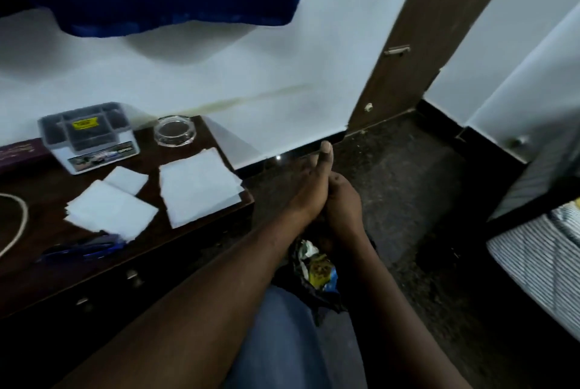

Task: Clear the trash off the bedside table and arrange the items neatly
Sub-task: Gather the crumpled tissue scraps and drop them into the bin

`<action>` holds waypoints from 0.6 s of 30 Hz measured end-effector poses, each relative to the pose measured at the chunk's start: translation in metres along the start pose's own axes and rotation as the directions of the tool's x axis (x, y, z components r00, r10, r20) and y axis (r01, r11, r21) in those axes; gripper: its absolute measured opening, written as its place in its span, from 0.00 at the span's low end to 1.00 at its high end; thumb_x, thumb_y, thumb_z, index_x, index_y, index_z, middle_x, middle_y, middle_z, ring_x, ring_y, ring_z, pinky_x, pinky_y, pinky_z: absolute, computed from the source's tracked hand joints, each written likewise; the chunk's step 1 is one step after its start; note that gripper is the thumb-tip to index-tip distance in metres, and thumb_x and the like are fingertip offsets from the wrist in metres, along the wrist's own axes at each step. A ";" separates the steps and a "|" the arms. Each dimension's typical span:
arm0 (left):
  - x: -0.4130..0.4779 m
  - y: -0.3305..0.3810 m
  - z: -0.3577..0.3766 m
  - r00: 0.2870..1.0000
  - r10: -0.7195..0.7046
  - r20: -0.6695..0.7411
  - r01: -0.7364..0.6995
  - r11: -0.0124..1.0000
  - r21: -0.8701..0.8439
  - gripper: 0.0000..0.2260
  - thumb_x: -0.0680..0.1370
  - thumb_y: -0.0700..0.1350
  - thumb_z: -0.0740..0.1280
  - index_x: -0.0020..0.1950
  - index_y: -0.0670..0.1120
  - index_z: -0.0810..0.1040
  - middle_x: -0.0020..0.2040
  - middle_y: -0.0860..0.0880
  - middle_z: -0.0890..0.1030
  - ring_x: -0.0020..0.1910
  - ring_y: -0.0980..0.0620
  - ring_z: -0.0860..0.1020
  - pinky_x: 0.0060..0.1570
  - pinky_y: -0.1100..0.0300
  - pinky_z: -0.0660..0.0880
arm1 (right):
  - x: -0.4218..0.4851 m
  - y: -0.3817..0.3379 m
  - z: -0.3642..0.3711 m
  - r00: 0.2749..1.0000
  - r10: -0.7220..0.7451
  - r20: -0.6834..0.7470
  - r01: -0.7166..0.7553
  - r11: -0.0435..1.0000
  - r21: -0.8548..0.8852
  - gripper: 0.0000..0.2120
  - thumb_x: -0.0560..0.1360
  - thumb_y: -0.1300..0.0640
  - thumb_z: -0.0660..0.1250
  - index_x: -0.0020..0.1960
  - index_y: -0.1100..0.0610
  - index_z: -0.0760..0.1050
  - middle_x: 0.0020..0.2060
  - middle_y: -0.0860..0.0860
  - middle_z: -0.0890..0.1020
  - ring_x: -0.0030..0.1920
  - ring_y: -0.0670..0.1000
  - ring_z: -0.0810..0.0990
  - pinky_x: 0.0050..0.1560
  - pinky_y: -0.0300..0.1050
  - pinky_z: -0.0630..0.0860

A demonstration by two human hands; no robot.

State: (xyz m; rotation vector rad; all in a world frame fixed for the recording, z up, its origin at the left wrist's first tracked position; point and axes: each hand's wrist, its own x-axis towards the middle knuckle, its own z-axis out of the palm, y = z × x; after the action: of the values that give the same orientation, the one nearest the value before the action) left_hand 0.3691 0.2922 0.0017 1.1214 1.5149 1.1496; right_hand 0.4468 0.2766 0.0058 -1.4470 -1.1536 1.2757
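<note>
left hand (309, 190) right of tabletop (47, 190), fingers (324, 153) straight, touching right hand (343, 205) | right fingers: cannot tell | bag (326, 297) right of tabletop | napkins (201, 184) on tabletop

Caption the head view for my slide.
Left hand and right hand meet over a trash bag beside the napkin-strewn bedside table.

The left hand (309, 187), fingers straight, touches the right hand (343, 205) beside it.
</note>
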 end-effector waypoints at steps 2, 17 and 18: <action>0.001 -0.008 0.026 0.992 -0.100 0.077 0.103 0.994 -0.035 0.35 0.82 0.69 0.45 0.71 0.47 0.75 0.69 0.45 0.78 0.68 0.46 0.74 0.65 0.55 0.66 | 0.006 0.017 -0.021 0.993 0.097 -0.070 -0.093 0.994 0.058 0.10 0.81 0.63 0.63 0.50 0.67 0.81 0.34 0.54 0.82 0.27 0.40 0.77 0.25 0.33 0.71; 0.013 -0.099 0.102 0.895 -0.439 0.083 0.446 0.888 -0.113 0.16 0.85 0.51 0.59 0.56 0.46 0.84 0.58 0.43 0.85 0.55 0.45 0.82 0.61 0.46 0.78 | 0.071 0.127 -0.074 0.904 0.169 -0.393 -0.202 0.978 -0.044 0.08 0.76 0.58 0.63 0.47 0.52 0.81 0.45 0.53 0.87 0.49 0.57 0.86 0.51 0.57 0.84; 0.014 -0.109 0.101 0.878 -0.460 0.135 0.472 0.878 -0.078 0.14 0.85 0.50 0.60 0.57 0.46 0.84 0.58 0.43 0.84 0.57 0.44 0.82 0.62 0.46 0.78 | 0.073 0.137 -0.075 0.901 0.169 -0.399 -0.217 0.973 -0.079 0.07 0.76 0.57 0.64 0.47 0.52 0.81 0.45 0.52 0.86 0.49 0.57 0.86 0.51 0.56 0.83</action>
State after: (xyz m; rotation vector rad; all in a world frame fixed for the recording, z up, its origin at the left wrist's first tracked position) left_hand 0.4495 0.3050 -0.1230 0.6772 1.5066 0.8068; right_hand 0.5374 0.3194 -0.1344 -1.8469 -0.8445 0.9925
